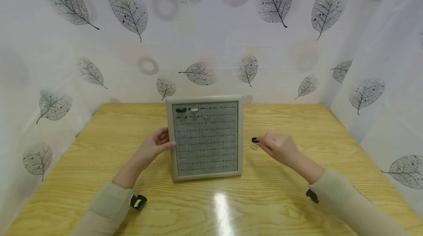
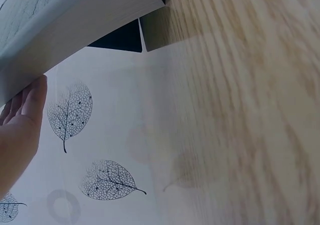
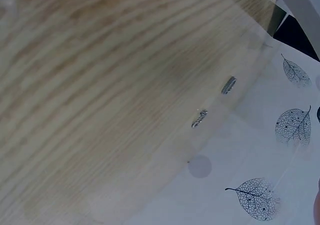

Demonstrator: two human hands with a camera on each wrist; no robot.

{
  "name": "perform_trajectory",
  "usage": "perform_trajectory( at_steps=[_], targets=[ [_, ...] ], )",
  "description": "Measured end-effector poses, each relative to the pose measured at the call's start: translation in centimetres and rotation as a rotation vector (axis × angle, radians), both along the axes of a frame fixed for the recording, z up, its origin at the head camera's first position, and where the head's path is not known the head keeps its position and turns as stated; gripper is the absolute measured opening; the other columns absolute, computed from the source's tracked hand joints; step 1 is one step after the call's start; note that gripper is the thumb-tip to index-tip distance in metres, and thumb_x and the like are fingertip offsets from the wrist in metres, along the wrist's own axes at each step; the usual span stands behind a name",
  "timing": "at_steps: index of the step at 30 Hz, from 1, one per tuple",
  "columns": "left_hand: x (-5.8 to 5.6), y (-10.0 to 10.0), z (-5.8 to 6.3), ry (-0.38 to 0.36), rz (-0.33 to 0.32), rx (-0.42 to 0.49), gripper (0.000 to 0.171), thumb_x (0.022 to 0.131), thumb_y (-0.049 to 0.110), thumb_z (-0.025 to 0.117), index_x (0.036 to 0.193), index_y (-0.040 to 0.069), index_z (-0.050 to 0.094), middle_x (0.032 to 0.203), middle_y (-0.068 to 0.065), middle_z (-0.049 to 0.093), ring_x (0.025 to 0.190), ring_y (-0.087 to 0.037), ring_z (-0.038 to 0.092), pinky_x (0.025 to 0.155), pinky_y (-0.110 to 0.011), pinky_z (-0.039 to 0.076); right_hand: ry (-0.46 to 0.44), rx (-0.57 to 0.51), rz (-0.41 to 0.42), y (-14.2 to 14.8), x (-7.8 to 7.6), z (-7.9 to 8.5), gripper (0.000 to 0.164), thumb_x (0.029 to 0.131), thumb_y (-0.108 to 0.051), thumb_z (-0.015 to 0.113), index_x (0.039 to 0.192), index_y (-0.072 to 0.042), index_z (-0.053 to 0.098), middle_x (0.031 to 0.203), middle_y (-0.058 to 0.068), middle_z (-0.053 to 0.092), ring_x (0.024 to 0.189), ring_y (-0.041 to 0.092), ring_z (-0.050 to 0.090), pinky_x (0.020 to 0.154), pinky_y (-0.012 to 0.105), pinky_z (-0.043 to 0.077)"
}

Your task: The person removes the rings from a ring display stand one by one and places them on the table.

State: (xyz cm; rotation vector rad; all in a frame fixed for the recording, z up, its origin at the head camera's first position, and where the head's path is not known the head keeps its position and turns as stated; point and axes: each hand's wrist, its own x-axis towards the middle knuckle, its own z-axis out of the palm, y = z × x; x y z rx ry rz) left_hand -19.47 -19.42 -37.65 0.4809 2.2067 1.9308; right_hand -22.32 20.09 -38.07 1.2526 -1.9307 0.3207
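My left hand (image 1: 158, 145) grips the left edge of a framed grey ring display board (image 1: 206, 148), thumb on the front and fingers behind. The board stands upright; several rings sit in its top two rows, including a black ring (image 1: 181, 110) and a silver-white ring (image 1: 194, 109). Right of the board, my right hand (image 1: 279, 148) pinches another black ring (image 1: 255, 140) between its fingertips. A silver ring (image 1: 254, 147) appears just below those fingertips. In the right wrist view, two textured silvery rings, one nearer the board (image 3: 229, 85) and one farther (image 3: 200, 118), lie on the table.
The wooden table (image 1: 281, 206) has a light grain and a bright reflection near the front. A white curtain (image 1: 211, 48) printed with dark leaves hangs behind and along both sides. Behind the board a black support (image 2: 122, 37) shows in the left wrist view.
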Motion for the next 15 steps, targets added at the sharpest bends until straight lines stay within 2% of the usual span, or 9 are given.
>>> perform_trajectory(
  at_steps=[8,11,13,15],
  targets=[
    [0.0,0.0,0.1,-0.005,0.010,0.007,0.054,0.086,0.012,0.059,0.129,-0.007,0.033,0.122,-0.022,0.044,0.107,-0.021,0.049,0.085,-0.025,0.043,-0.075,0.108,0.008,0.6,0.1,-1.6,0.040,0.096,-0.027,0.037,0.073,-0.005,0.062,0.060,-0.002,0.054,0.043,0.005,0.043,0.036,0.015,0.034],
    [-0.1,0.0,-0.1,0.004,0.004,0.014,0.053,0.086,0.012,0.059,0.128,-0.008,0.033,0.121,-0.022,0.045,0.104,-0.017,0.051,0.084,-0.025,0.044,-0.122,0.175,-0.001,0.8,0.1,-2.3,0.024,0.089,-0.022,0.053,0.073,-0.005,0.062,0.062,-0.001,0.056,0.046,0.007,0.048,0.039,0.017,0.040],
    [-0.1,-0.1,-0.2,0.008,0.001,0.014,0.053,0.085,0.012,0.059,0.128,-0.008,0.034,0.120,-0.022,0.045,0.103,-0.016,0.051,0.084,-0.025,0.044,-0.154,0.219,-0.018,1.0,0.1,-2.7,0.012,0.079,-0.016,0.065,0.072,-0.006,0.062,0.064,-0.001,0.057,0.048,0.008,0.052,0.042,0.018,0.043],
    [-0.2,-0.1,-0.2,0.013,0.003,0.006,0.053,0.085,0.012,0.059,0.128,-0.008,0.034,0.120,-0.022,0.046,0.103,-0.016,0.051,0.083,-0.025,0.045,-0.192,0.257,-0.040,1.0,0.2,-2.9,0.012,0.067,-0.010,0.074,0.071,-0.007,0.063,0.065,-0.001,0.057,0.051,0.009,0.054,0.044,0.019,0.045]
  ],
)
